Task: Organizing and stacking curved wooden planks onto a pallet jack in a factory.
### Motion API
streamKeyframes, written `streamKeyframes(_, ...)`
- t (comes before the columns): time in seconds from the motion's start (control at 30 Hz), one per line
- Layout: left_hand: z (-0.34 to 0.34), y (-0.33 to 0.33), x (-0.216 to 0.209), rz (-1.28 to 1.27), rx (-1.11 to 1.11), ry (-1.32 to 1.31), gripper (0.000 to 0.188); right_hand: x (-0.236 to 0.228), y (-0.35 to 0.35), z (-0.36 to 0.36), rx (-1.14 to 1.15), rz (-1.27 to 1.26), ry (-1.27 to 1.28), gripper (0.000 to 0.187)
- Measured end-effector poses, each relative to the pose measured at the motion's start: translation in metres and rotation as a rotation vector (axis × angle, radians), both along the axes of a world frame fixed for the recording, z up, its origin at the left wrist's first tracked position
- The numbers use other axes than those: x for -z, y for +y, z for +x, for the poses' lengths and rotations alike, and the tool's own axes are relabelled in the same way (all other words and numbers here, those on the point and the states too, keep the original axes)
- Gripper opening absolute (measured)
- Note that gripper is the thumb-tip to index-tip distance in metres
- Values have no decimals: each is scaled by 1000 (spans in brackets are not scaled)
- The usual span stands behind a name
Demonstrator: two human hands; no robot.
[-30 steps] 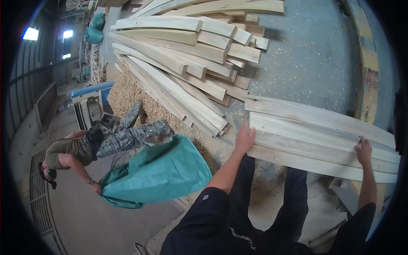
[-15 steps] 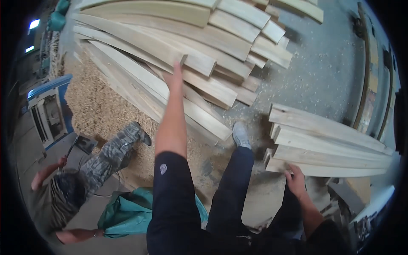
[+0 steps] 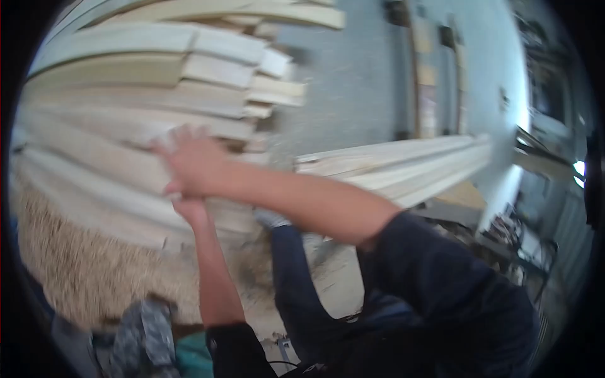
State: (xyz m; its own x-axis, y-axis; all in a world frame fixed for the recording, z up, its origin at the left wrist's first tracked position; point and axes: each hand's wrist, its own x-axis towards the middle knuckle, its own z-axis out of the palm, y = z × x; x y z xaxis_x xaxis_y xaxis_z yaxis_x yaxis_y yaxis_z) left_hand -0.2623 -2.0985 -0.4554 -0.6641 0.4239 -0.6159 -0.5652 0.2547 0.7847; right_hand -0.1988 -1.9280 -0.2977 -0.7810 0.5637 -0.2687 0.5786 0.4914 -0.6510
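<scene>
A pile of long, pale wooden boards (image 3: 126,101) fans out across the left and upper left. Over the boards nearest me, my right hand (image 3: 195,162) reaches in from the right with its fingers spread and nothing visible in them; motion blurs it. My left hand (image 3: 191,209) is just below, at the near boards, with my right hand covering part of it. Its fingers are hidden and blurred, so whether it grips a board does not show. My forearms nearly cross.
A smaller stack of boards (image 3: 391,165) lies right of my foot (image 3: 272,218). Wood shavings (image 3: 82,271) heap along the pile's near side. At the lower left show another person's camouflage trouser leg (image 3: 142,340) and green cloth (image 3: 194,356). Upright posts (image 3: 423,75) stand beyond.
My right hand has left the smaller stack and swung left over the large pile, close to my left hand. The view has turned right, leaving less of the other person in sight.
</scene>
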Motion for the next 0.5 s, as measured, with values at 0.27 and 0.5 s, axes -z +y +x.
streamKeyframes(0.27,368,-51,-126,90,405,-535,41,-4,2,63,53,-12,-109,106)
streamKeyframes(0.5,402,15,-209,282,1671,439,20,-25,36,337,208,-99,-147,82)
